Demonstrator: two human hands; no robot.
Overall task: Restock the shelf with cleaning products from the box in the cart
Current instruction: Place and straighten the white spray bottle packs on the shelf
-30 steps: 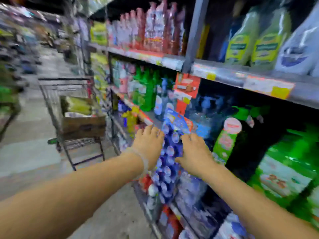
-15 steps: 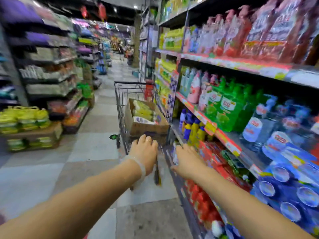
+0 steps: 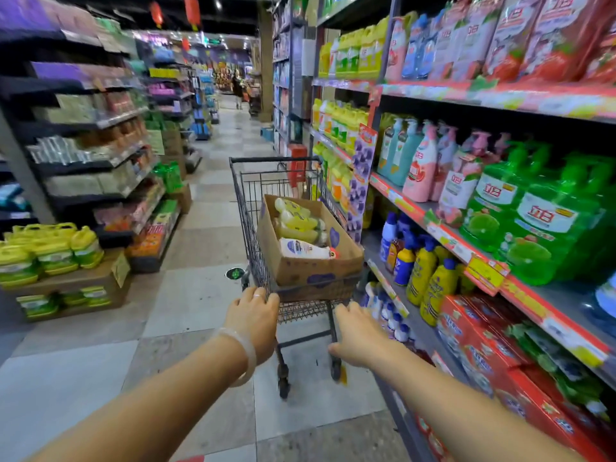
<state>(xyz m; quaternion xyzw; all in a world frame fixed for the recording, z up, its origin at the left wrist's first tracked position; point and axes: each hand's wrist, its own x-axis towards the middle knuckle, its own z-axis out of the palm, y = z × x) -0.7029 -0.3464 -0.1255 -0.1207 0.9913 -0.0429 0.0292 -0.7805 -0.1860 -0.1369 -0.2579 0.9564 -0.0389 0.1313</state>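
Cardboard box (image 3: 310,258) of cleaning bottles (image 3: 295,223) sits in the cart (image 3: 266,181), just beyond both hands. Left hand (image 3: 255,323) and right hand (image 3: 358,336): apart, fingers relaxed, holding nothing.

A supermarket aisle with a pale checkered tile floor (image 3: 200,295) runs into the distance. On the left, dark shelving (image 3: 100,155) holds blurred packaged goods. In front of it, yellow jugs (image 3: 50,251) sit stacked on cardboard cases (image 3: 76,285). Red lanterns (image 3: 191,10) hang from the dark ceiling.
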